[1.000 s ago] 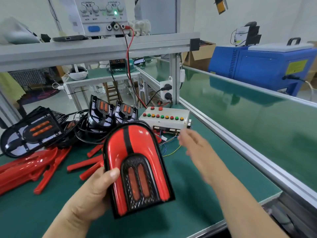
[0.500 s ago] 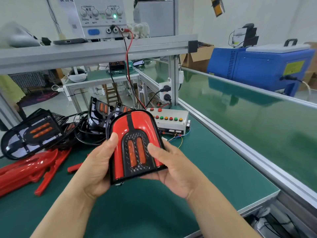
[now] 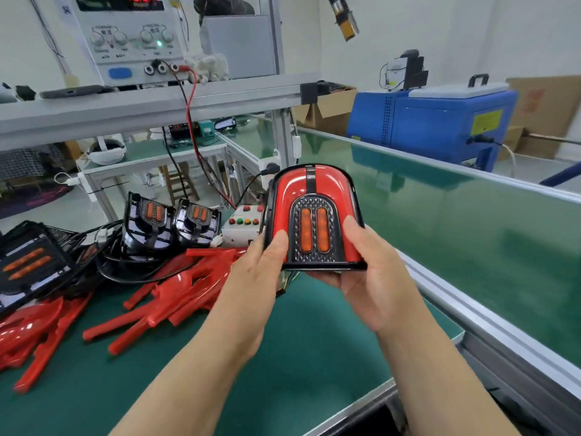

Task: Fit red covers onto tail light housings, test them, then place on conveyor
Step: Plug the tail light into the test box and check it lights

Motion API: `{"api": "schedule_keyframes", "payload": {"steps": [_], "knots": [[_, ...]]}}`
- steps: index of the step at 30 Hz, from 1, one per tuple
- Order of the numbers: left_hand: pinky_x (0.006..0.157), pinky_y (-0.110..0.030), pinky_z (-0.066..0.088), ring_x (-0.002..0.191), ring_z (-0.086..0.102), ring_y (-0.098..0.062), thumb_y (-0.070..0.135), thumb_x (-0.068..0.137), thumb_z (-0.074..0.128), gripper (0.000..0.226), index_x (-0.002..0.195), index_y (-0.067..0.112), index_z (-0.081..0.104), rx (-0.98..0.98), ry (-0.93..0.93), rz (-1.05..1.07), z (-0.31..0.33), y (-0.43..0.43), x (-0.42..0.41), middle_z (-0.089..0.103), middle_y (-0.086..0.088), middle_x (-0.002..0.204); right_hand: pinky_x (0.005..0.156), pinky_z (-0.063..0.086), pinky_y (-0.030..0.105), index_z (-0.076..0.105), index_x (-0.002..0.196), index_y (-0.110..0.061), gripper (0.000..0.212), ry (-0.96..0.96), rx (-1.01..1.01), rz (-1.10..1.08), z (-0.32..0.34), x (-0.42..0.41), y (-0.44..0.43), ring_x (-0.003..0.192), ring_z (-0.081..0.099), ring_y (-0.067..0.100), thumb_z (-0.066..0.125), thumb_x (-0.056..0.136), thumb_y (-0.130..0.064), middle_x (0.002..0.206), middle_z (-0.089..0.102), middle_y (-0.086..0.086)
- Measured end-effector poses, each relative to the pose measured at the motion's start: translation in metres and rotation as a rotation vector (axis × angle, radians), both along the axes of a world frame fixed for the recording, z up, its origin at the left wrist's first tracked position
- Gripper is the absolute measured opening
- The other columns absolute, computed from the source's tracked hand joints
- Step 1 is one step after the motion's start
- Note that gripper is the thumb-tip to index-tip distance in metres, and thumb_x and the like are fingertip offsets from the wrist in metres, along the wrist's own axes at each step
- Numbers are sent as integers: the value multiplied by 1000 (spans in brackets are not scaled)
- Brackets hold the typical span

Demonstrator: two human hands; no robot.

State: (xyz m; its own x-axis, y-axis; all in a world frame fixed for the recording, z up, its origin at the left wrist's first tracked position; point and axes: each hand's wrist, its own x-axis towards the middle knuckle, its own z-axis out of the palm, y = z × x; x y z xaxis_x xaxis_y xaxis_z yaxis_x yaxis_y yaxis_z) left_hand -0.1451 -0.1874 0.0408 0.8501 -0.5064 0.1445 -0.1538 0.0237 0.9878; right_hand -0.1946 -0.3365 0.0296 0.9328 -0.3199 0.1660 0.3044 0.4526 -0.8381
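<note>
Holding the tail light (image 3: 314, 215) in both hands, the person has it in the air above the right part of the green workbench (image 3: 298, 357), near the aluminium rail (image 3: 456, 305) that separates the bench from the conveyor belt (image 3: 456, 221); it touches neither the bench nor the belt. The left hand (image 3: 257, 272) grasps its left side, with the thumb lying on the front near the lower left corner and the other fingers hidden behind. The right hand (image 3: 374, 278) grasps the right side and supports the flat lower edge from below, its thumb pressed on the red surface beside the centre part. The red cover (image 3: 327, 187) sits on the black housing, a black stripe runs down from the rounded top, and two orange lenses (image 3: 305, 229) stand side by side in a black textured arch. The rounded end points away from the person, the flat end towards them. Behind the light, partly hidden by it, is a white button box (image 3: 242, 225) with red, green and yellow buttons. To the left of the box two bare housings (image 3: 147, 218) stand upright side by side among black cables, and a third housing (image 3: 28, 262) lies flat at the left edge. Loose red covers (image 3: 188, 287) lie in a heap on the bench in front of them. On the shelf above stands a power supply (image 3: 132, 39) with a green lamp lit and a red lead (image 3: 193, 114) hanging down from it. A blue machine (image 3: 434, 121) is on the far side of the belt
</note>
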Motion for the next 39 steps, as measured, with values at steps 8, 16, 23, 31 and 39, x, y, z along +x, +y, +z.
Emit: {"api": "schedule_keyframes", "payload": {"steps": [8,16,23,31,39], "knots": [[113,-45,37,110,59,-21,29,107,32,41,126,7,61,-42,142,-251,5,-77,-19,69,-7,120,79,61,45,67,120,-14,47,32,62,-328,-2,-40,-71,102,72,29,39,103,-48,111,74,12],[100,-39,44,101,56,-25,17,105,37,21,100,5,53,-36,253,-460,4,-156,-42,55,-9,80,66,60,39,68,116,-16,50,26,93,-579,-3,-86,-133,94,74,27,34,104,-52,108,75,11],[79,-24,53,76,59,-13,14,107,35,30,122,7,60,-82,382,-611,-12,-222,-73,65,3,76,77,60,45,70,110,-22,41,48,47,-795,-14,-130,-177,103,72,28,37,104,-45,110,75,10],[74,-25,47,72,53,-15,4,104,35,35,129,-1,60,-15,520,-550,-37,-288,-106,61,-6,84,75,60,37,58,131,-9,40,68,31,-988,-37,-167,-214,101,68,25,38,105,-32,117,69,13],[99,-40,52,98,63,-24,3,103,41,27,115,2,65,208,447,-494,-59,-321,-127,67,-16,108,84,58,52,64,114,-19,38,344,111,-1019,-54,-185,-242,102,70,29,33,106,-39,108,74,10]]}}
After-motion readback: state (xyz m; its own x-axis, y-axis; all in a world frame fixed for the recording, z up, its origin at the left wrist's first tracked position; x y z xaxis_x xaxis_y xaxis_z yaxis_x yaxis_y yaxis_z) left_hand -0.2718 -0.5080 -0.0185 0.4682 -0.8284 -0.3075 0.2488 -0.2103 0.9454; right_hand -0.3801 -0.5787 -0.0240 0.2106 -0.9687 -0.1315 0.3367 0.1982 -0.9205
